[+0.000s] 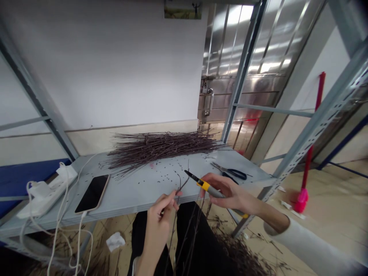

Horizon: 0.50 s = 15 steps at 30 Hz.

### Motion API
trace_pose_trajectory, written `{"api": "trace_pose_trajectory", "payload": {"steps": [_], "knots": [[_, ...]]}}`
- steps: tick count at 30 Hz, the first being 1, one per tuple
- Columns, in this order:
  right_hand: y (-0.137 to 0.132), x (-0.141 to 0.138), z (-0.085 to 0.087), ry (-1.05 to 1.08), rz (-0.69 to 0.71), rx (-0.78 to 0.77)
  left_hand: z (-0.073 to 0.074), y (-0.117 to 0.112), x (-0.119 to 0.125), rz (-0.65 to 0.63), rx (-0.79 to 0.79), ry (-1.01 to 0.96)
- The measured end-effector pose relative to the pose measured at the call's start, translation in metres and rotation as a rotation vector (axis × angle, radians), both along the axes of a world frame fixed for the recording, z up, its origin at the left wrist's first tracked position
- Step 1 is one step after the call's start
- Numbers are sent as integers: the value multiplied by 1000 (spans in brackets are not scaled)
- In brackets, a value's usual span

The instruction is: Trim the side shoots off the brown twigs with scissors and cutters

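My left hand (161, 212) is closed in a pinch on a few thin dark twigs (179, 188) that rise from my lap to the shelf's front edge. My right hand (230, 191) is closed round a utility knife (201, 183) with a grey handle and yellow collar. Its dark blade points left, towards the twig tips just above my left fingers. A large pile of similar twigs (161, 147) lies along the back of the grey metal shelf (138, 188). Black-handled scissors (231, 172) rest on the shelf right of the knife.
A smartphone (92, 193) lies face up at the shelf's left, cabled to a white power strip (47, 191). Small twig cuttings dot the shelf. Cut twigs litter the floor (244, 257). A crumpled white tissue (115, 241) lies below. Steel uprights frame the shelf; a red pole (312, 142) stands right.
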State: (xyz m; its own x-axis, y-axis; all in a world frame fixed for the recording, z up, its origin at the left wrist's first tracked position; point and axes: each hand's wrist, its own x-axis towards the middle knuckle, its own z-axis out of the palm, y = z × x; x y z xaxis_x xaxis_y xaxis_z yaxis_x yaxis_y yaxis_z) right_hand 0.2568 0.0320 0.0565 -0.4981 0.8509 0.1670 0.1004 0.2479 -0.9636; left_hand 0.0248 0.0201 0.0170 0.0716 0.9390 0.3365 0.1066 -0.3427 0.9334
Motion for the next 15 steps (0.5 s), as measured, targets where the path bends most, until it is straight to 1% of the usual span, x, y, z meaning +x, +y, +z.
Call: {"api": "trace_pose_trajectory", "payload": {"steps": [4,7,9,11,15], "knots": [[-1,1,6,-4,81,-26,1,0,0,-54,-26,-1],[0,2,6,-39,90,1,0,0,-1,-77,-37,-16],[-1,1,6,-79,71,33,-1,0,-1,-80,-49,-14],[-2,-1,8,-130,9,86,-1,0,-2,-69,-49,-4],[-6,-7,8,-319,-228,284,2,-3,-6,-10,-40,38]]}}
